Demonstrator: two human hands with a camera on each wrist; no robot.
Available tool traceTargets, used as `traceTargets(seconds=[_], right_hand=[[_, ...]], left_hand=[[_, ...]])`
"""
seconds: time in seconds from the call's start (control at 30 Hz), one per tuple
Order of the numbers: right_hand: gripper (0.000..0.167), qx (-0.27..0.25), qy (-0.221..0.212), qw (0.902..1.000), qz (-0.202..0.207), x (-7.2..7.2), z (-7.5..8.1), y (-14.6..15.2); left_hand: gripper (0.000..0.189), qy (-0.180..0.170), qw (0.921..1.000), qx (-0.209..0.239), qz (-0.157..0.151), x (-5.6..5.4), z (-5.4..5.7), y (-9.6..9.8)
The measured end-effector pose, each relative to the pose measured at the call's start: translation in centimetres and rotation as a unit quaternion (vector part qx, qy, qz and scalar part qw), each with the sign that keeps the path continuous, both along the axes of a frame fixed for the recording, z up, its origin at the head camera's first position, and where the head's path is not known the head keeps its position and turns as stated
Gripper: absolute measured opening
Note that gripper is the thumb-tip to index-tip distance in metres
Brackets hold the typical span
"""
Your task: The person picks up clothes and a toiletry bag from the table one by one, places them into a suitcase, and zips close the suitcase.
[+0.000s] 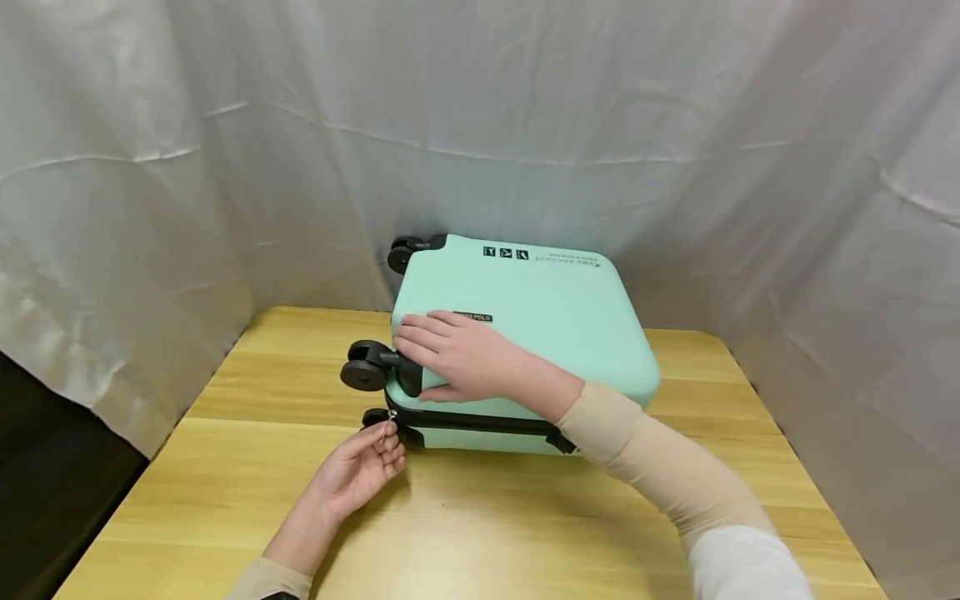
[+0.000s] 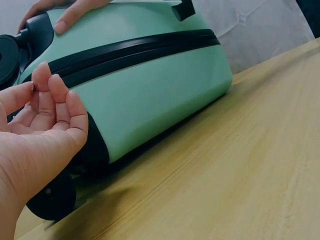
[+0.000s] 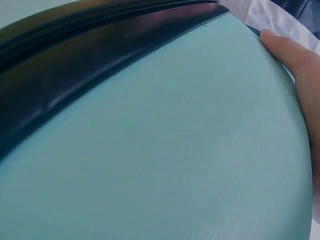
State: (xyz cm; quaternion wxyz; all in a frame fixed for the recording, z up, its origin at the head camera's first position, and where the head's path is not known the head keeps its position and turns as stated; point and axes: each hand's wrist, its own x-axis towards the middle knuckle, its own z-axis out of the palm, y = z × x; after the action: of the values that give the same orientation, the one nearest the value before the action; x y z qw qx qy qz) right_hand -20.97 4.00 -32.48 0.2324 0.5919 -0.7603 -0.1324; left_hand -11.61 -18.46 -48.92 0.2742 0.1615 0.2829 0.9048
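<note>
A mint-green hard-shell suitcase [image 1: 555, 325] lies flat on the wooden table, its black wheels [image 1: 365, 367] pointing left. Around its side runs a black zipper [image 1: 480, 419], also seen along the edge in the left wrist view. At the near left corner my left hand [image 1: 360, 471] pinches a small zipper pull [image 1: 392, 415] between thumb and index finger, the other fingers loosely bent. My right hand [image 1: 468, 358] rests on the top shell beside the wheel, fingers extended over it and thumb along the near edge. The right wrist view shows mostly green shell [image 3: 165, 130] with that thumb.
The suitcase stands on a light wooden table [image 1: 247, 467]. Pale grey curtains [image 1: 525, 108] hang close behind it and at both sides. A black patch [image 1: 60, 475] shows at the lower left, beyond the table edge. A black handle [image 1: 560, 442] sits on the near side.
</note>
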Motion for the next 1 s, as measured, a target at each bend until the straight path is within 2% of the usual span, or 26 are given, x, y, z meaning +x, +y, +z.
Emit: traceTargets(seconds=[0.13, 0.27, 0.5, 0.67, 0.83, 1.0], right_hand=[[0.076, 0.005, -0.015, 0.9999, -0.007, 0.1, -0.1, -0.6], [0.075, 0.007, -0.029, 0.9994, -0.02, 0.2, -0.2, -0.4], [0.074, -0.007, -0.054, 0.9984, -0.015, 0.2, -0.2, 0.0], [0.074, -0.007, -0.055, 0.9984, -0.007, 0.3, -0.1, 0.1], [0.075, -0.012, -0.05, 0.9985, -0.017, 0.4, 0.1, 0.1], [0.074, -0.011, -0.063, 0.9977, -0.023, 0.6, 0.1, 0.1]], left_hand=[[0.051, 0.005, 0.9997, 0.022, 0.013, 0.3, -0.1, 0.0], [0.051, -0.001, 0.9988, 0.029, 0.04, 0.3, 0.0, 0.5], [0.049, -0.034, 0.9954, 0.033, 0.084, 0.6, 0.4, 1.4], [0.049, -0.062, 0.9926, 0.025, 0.101, 0.9, 0.9, 1.5], [0.049, -0.077, 0.9911, 0.007, 0.108, 0.6, 1.5, 1.2], [0.048, -0.099, 0.9905, -0.004, 0.096, 0.3, 1.9, 0.8]])
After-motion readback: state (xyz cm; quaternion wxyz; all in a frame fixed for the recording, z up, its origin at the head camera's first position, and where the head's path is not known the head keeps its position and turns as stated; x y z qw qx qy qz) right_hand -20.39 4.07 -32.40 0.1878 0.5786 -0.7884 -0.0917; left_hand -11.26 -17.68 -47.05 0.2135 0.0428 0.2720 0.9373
